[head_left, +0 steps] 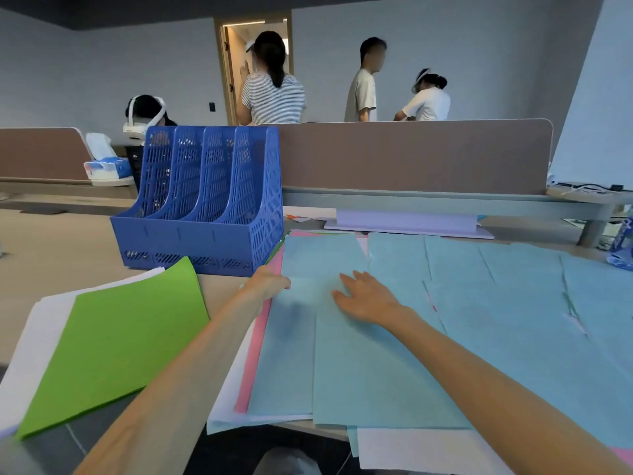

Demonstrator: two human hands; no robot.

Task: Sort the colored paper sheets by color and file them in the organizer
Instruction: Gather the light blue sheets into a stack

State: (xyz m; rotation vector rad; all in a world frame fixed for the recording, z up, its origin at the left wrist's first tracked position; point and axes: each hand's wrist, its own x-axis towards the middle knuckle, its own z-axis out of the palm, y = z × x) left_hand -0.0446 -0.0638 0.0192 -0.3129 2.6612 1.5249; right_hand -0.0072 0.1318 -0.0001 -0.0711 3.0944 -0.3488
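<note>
Several light blue sheets [479, 303] lie spread over the desk in front of me, overlapping one another. My right hand [366, 296] rests flat on one of them with its fingers spread. My left hand [269, 281] grips the left edge of a blue sheet [308, 262], its fingers tucked under the paper. Pink sheets [255, 344] and white sheets show beneath the blue ones. At the left, a green sheet [116, 341] lies on a white stack [44, 323]. The blue plastic organizer [202, 204], with several empty slots, stands behind the green sheet.
A brown desk divider [411, 156] runs along the back, with a lilac stand [407, 222] at its foot. A water bottle [623, 245] stands at the far right edge. A tissue box [106, 166] sits at the back left. Several people stand beyond the divider.
</note>
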